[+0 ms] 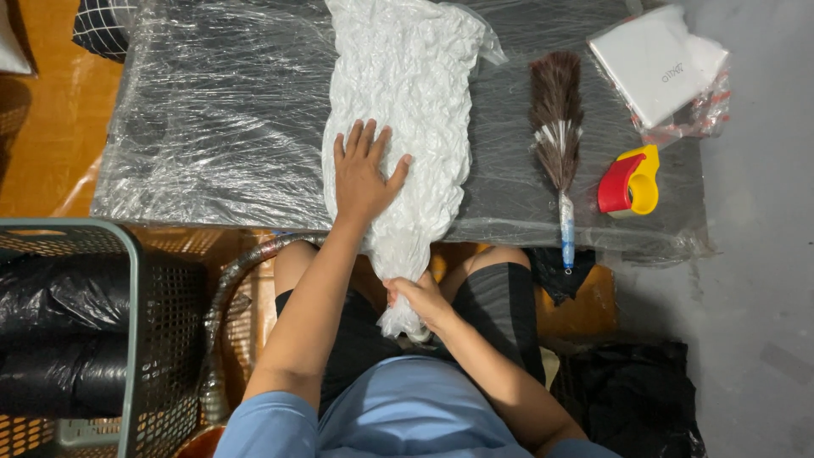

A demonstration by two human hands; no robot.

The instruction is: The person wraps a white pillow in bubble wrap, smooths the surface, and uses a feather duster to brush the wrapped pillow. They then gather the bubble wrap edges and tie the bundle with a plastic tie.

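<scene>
Across the film-wrapped grey desk [212, 110], we are pressing our open left hand [363, 174] on a crumpled, mostly flattened white vacuum bag [407, 93], our right hand [417, 297] pinching its neck.

crinkled white plastic bag [398, 110], glossy plastic-wrapped table [220, 119]

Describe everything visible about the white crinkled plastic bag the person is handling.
The white plastic bag is long, heavily wrinkled and looks flattened, as if the air were pressed out. It lies lengthwise across the plastic-wrapped table, its far end at the table's far edge and its near end hanging over the near edge toward the person's lap. The left hand presses flat on its lower middle; the right hand grips its narrowed, gathered neck below the table edge. Its contents cannot be seen.
</scene>
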